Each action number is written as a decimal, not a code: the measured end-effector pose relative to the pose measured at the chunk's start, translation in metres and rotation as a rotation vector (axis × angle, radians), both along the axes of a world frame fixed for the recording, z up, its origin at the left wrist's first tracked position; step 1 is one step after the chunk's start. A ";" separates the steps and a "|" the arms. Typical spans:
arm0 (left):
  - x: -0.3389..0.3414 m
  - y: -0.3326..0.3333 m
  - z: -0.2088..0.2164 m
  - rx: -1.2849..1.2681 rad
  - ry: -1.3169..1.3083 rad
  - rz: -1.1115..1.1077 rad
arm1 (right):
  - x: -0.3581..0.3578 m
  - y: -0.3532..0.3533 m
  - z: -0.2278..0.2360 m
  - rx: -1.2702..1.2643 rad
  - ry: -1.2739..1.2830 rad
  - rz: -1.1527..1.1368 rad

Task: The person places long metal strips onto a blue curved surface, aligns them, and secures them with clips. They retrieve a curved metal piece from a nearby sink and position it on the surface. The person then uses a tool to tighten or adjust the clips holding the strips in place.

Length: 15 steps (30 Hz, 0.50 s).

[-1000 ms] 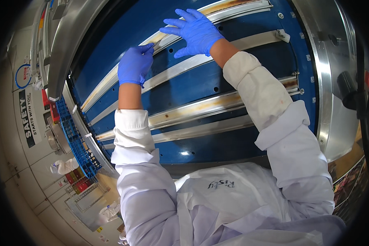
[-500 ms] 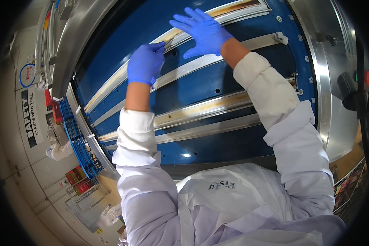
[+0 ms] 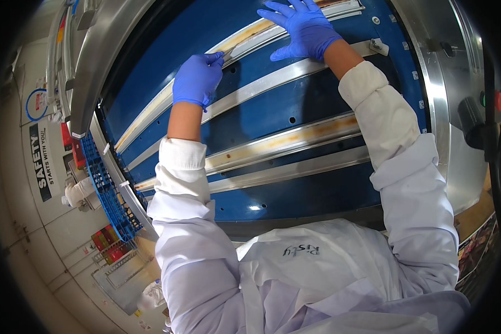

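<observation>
Both my hands wear blue gloves. My left hand (image 3: 196,79) is closed around a small metal tool (image 3: 228,52) like a blade, its thin tip at the far metal sealing bar (image 3: 244,37); most of it is hidden in the fingers. Yellow-brown stains run along that bar. My right hand (image 3: 309,33) has its fingers spread, holds nothing and is at the same bar further right; I cannot tell whether it presses on it. A narrow pale strip (image 3: 261,83) runs below both hands. Nearer to me lies another stained metal bar (image 3: 284,143).
The bars cross a blue panel (image 3: 339,195) framed by a steel rim (image 3: 440,122). Red and green buttons (image 3: 498,101) are on the right. At left are a steel arm (image 3: 97,61), a blue plastic crate (image 3: 106,189) and a wall sign (image 3: 42,161). Other people in white (image 3: 79,192) are further off.
My right hand has slid right and away from me along the far bar, fingers still spread. My left hand, with the small tool, has barely shifted.
</observation>
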<state>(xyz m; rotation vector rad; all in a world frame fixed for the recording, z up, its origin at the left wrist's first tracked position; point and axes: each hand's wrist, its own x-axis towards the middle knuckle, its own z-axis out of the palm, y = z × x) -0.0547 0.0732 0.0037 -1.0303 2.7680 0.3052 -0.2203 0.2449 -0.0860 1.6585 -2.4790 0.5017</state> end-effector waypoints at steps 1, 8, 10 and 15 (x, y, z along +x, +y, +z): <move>0.001 -0.005 0.000 0.011 0.019 -0.035 | -0.002 0.000 -0.001 0.006 0.009 -0.009; 0.000 -0.012 0.004 0.060 -0.034 0.035 | 0.002 -0.003 0.003 0.051 -0.021 -0.017; -0.001 -0.013 0.010 0.050 -0.069 0.009 | 0.000 0.000 0.002 0.023 -0.007 -0.020; 0.005 -0.011 0.001 -0.039 -0.066 0.016 | 0.000 -0.001 0.000 0.012 -0.011 -0.011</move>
